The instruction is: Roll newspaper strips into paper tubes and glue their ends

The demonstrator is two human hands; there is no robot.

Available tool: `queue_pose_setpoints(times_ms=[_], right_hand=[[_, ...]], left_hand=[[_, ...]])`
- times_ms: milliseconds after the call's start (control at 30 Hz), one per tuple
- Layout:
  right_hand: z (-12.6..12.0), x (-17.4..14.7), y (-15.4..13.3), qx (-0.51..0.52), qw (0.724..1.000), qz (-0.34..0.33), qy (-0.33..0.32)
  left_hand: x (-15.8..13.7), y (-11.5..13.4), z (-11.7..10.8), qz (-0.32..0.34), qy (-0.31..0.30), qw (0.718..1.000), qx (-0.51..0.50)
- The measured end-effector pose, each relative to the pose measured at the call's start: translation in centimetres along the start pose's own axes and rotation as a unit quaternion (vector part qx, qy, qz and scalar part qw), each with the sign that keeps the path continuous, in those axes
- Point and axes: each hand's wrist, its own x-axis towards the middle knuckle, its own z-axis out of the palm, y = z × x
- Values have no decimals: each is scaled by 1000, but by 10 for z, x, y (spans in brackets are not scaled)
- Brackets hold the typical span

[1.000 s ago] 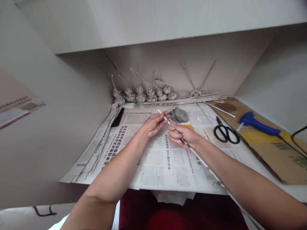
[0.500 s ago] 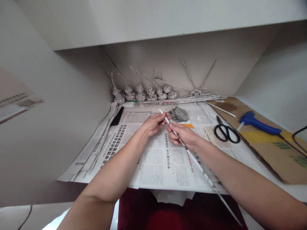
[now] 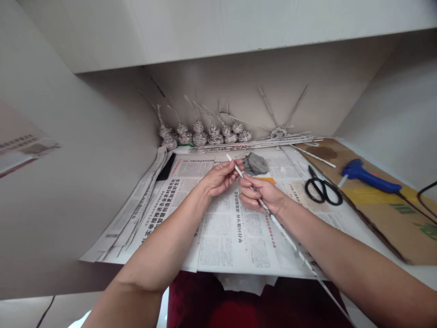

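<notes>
A long thin rolled paper stick (image 3: 288,238) runs slantwise from between my hands down past the table's front edge on the right. My left hand (image 3: 221,177) pinches it near its white upper tip between thumb and fingers. Just below, my right hand (image 3: 261,193) has its fingers closed around the same stick, thumb on top. Under both hands lies newspaper (image 3: 218,241). A grey crumpled cloth or lump (image 3: 256,163) rests right behind my fingers, and an orange strip (image 3: 269,180) shows beside my right hand.
Several woven paper gourd shapes (image 3: 200,133) line the back wall, with paper sticks (image 3: 252,145) in front. Black-handled scissors (image 3: 321,189) lie at right, and a blue glue gun (image 3: 370,177) sits on cardboard (image 3: 385,228). Paper strips (image 3: 136,200) are stacked at left. A shelf (image 3: 239,32) overhangs.
The paper stick has turned in my fingers, and its lower part now reaches slightly further right. My right hand's fingers have shifted a little; both hands keep their hold.
</notes>
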Motion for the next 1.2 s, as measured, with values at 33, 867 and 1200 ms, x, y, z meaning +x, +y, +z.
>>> queue_pose_setpoints(times_ms=[33, 867, 1200], right_hand=[[1, 0, 0, -13, 1000, -2, 7], [-3, 5, 8, -240, 956, -52, 160], [-1, 2, 5, -81, 995, -5, 56]], left_hand=[[0, 0, 0, 4, 0, 1000, 1], [3, 0, -2, 16, 51, 997, 48], [2, 1, -6, 2, 30, 998, 56]])
